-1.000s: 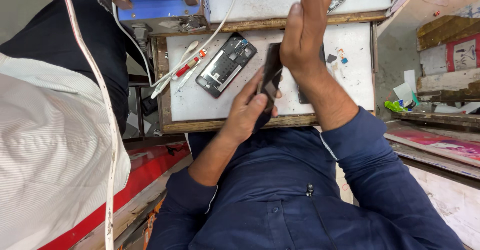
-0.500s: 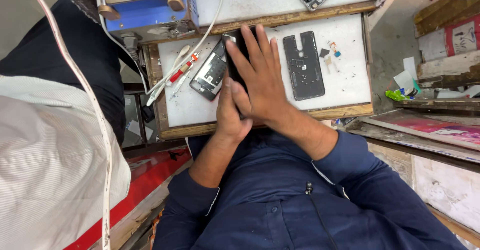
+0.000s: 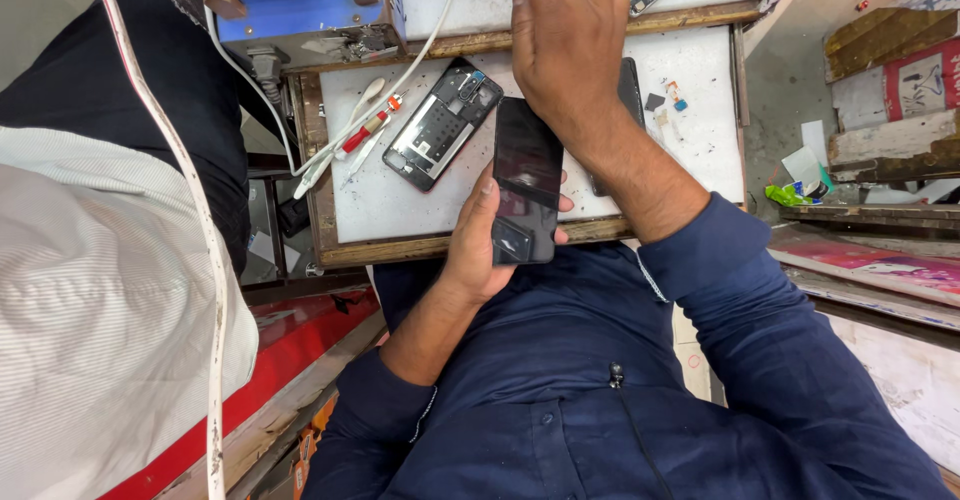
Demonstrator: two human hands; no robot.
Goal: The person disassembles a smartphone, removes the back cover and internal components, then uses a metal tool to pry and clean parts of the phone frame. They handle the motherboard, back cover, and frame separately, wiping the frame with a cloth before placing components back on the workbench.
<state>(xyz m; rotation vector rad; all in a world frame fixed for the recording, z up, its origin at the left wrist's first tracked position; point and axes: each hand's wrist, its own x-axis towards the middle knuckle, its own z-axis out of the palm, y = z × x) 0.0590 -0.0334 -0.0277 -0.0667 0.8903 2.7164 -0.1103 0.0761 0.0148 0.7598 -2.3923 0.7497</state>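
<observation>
- While the left hand (image 3: 478, 250) grips a dark phone panel (image 3: 527, 182), its thumb lies along the panel's left edge and fingertips show past the right edge, so the fingers are closed around it. The panel sits just past the near edge of the work board (image 3: 400, 200), at about 6 o'clock on the board.
- The right hand (image 3: 568, 45) is raised above the board at about 12 o'clock, fingers spread and empty, holding nothing.
- Half a second ago that right hand lay flat over the left hand and the panel; now it has lifted away toward the far side. A judgement: the pressing or seating of the panel looks finished, and the hand is free to reach for something else.
- A second dark phone back (image 3: 629, 90) lies on the board at about 3 o'clock, partly hidden by the right forearm.
- An opened phone frame (image 3: 441, 125) with a red rim lies on the board at about 10 o'clock from the held panel, apart from it.
- A small red-handled screwdriver (image 3: 368, 130) and white cables (image 3: 330, 150) lie at 9 o'clock of the frame.
- A blue machine (image 3: 300, 5) stands beyond the board at about 11 o'clock.
- Another person's striped white sleeve (image 3: 90, 310) fills the left side.
</observation>
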